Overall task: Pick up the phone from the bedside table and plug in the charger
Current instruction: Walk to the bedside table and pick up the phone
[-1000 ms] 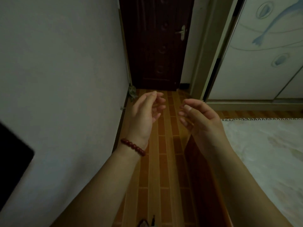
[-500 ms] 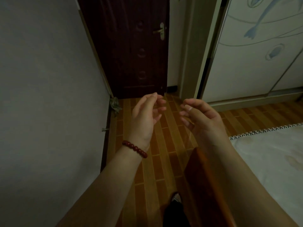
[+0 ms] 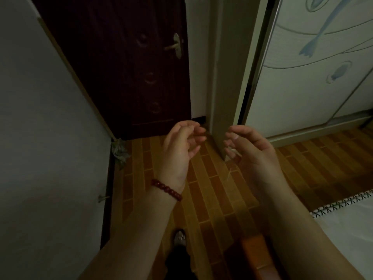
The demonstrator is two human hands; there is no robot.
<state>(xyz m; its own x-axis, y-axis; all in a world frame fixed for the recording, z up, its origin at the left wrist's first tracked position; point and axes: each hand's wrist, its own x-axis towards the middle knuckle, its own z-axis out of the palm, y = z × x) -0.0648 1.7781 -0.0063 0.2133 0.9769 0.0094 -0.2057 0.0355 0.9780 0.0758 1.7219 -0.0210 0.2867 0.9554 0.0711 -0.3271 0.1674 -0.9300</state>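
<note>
No phone, charger or bedside table shows in the head view. My left hand (image 3: 179,150) is raised in the middle of the view, fingers loosely curled and apart, holding nothing; a red bead bracelet (image 3: 166,188) circles its wrist. My right hand (image 3: 252,152) hangs beside it at the same height, palm turned inward, fingers apart and empty. A gap of bare floor separates the two hands.
A dark wooden door (image 3: 125,67) with a metal handle (image 3: 175,46) stands ahead. A white wall (image 3: 40,138) runs along the left, a wardrobe (image 3: 312,67) with a fish design stands at the right. A bed corner (image 3: 347,225) and its orange wooden frame (image 3: 256,257) lie at lower right. My foot (image 3: 179,239) is on the brick-patterned floor (image 3: 212,188).
The view has swung to the right and moved forward: the door and wall shifted left, and the bed slid toward the lower right. Both hands stayed raised and empty.
</note>
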